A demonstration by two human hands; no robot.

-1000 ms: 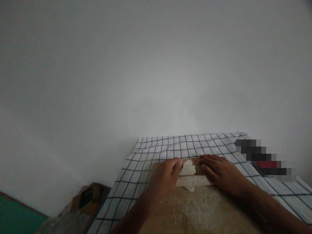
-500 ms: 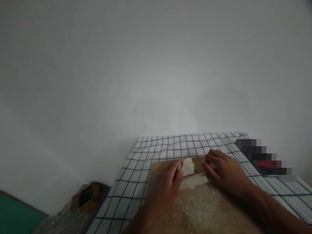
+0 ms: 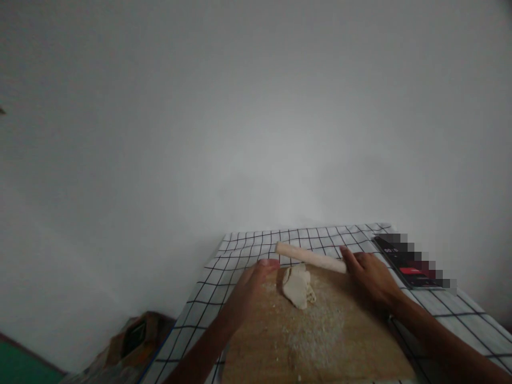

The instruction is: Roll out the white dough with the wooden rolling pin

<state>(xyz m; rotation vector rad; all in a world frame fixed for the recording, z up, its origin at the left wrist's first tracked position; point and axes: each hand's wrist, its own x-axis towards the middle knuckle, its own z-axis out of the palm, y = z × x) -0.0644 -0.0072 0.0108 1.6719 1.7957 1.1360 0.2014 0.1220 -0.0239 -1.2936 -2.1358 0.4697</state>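
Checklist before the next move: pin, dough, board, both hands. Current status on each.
1. Rolling pin held: ok, right hand has it near its right end.
2. Left hand on the pin: not ok, it is at the left side of the board.
3. Left hand's hold on the board: cannot tell, fingers blurred.
4. Dough on the board: ok, toward the far edge.
5. Dough outline even: not ok, ragged on its right side.
6. Flour on the board: ok, scattered on the near side of the dough.
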